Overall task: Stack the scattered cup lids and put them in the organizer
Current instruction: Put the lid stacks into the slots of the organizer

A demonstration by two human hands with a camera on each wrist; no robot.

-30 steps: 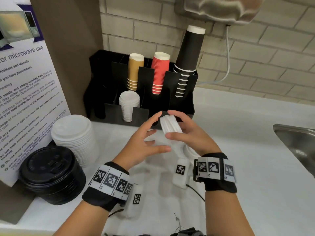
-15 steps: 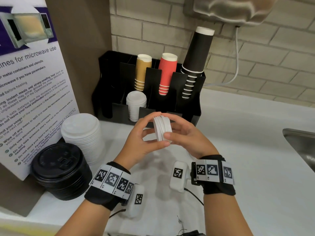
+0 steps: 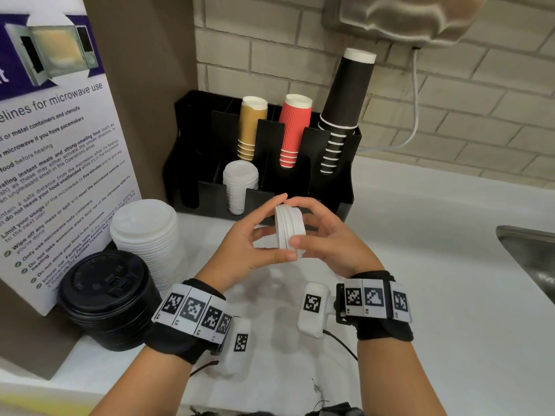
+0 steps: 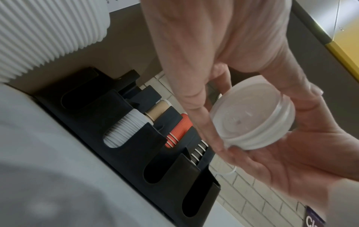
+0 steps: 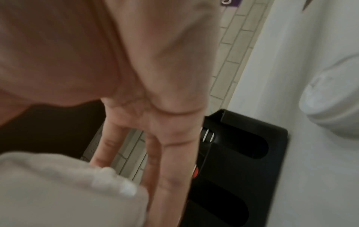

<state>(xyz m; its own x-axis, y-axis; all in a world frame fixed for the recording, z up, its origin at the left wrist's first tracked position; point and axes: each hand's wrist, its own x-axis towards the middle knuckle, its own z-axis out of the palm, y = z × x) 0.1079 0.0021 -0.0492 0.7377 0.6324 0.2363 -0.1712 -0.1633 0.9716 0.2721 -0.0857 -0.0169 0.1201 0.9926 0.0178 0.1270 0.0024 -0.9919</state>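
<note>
A short stack of white cup lids (image 3: 289,229) is held on edge above the counter, just in front of the black organizer (image 3: 207,163). My left hand (image 3: 270,232) pinches the stack from the left with thumb below and fingers on top. From the right, my right hand (image 3: 312,229) grips the same stack. In the left wrist view the lid stack (image 4: 252,121) sits between both hands' fingers. A taller white lid stack (image 3: 240,184) fills one front slot of the organizer. In the right wrist view a loose white lid (image 5: 334,107) lies on the counter.
A big white lid stack (image 3: 147,235) and a black lid stack (image 3: 108,298) stand at the left by a microwave sign (image 3: 51,163). Tan, red and black cups (image 3: 345,109) fill the organizer's back slots. A steel sink (image 3: 528,253) lies at the right edge.
A second ago my left hand was open beside the stack; now it pinches it. The stack has turned onto its edge between both hands.
</note>
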